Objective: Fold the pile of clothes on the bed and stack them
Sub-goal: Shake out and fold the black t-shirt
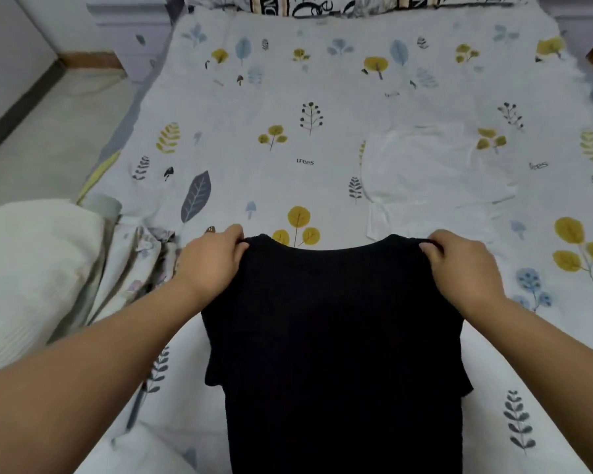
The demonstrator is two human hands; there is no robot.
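A black knit short-sleeved top [336,336] hangs over the near part of the leaf-printed white bed [254,107], held up by its shoulders — the left hand [216,260] pinches one corner, the right hand [459,261] pinches the other. A folded white garment [432,176] lies flat beyond on the right — a crumpled clothes pile [83,268] sits at left.

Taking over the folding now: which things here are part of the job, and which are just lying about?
Job:
- black top, pinched at the shoulders by left hand and right hand
- white garment, lying flat on the bed
- bundled clothes at left

Lying about:
- leaf-print sheet
- white cushion
- lettered pillows
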